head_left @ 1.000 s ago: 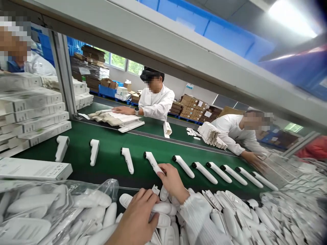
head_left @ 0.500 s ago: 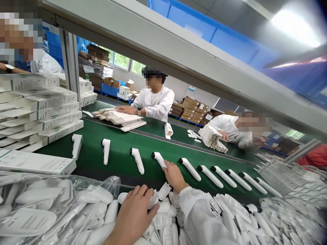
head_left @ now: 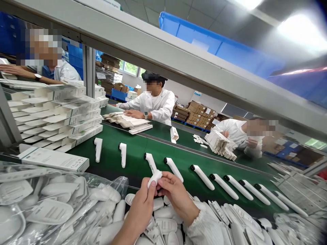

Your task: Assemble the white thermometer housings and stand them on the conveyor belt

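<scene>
A small white plastic cover (head_left: 154,178) is held up between my two hands, over the near edge of the green belt. My left hand (head_left: 141,207) is closed on it, thumb along its near side. The fingers of my right hand (head_left: 176,194) pinch together against its right side; their tips are partly hidden. Just behind the cover lies a white handheld infrared thermometer (head_left: 150,161) with a black tip, partly covered from view. To its right is another such thermometer (head_left: 174,169). Below my hands spreads a pile of loose white plastic covers (head_left: 166,225).
Several more thermometers (head_left: 203,177) lie in a row along the green belt (head_left: 139,144). Stacked white boxes (head_left: 84,127) and a clear bag of white parts (head_left: 51,211) sit at left. A metal beam (head_left: 163,56) crosses overhead. Co-workers in white coats work opposite.
My right hand has come off a thermometer on the belt and moved to my left hand. My left hand has risen from the pile with a cover. The view has shifted left.
</scene>
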`<action>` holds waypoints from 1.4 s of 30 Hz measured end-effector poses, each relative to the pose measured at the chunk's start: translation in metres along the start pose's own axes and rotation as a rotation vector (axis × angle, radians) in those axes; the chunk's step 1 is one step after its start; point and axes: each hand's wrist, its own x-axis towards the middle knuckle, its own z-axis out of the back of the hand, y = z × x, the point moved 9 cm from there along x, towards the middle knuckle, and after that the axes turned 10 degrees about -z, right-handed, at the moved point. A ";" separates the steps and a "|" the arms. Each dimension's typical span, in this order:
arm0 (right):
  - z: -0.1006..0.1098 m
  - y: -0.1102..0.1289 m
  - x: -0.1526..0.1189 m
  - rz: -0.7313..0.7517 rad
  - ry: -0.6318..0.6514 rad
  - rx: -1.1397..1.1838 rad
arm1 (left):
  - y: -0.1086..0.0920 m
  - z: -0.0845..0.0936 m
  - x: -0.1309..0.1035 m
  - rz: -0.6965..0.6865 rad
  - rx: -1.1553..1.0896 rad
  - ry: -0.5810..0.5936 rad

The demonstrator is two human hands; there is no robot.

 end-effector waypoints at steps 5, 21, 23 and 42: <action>0.019 0.004 0.036 0.054 -0.114 -0.044 | 0.001 -0.015 -0.009 -0.118 0.426 0.174; 0.038 0.001 0.074 0.185 -0.435 -1.612 | 0.003 -0.036 -0.019 -0.270 0.770 0.349; 0.045 -0.001 0.072 0.189 -0.372 -1.597 | 0.004 -0.035 -0.017 -0.256 0.785 0.318; 0.029 0.010 -0.014 0.183 0.123 -1.430 | 0.012 -0.004 0.000 -0.004 0.434 0.171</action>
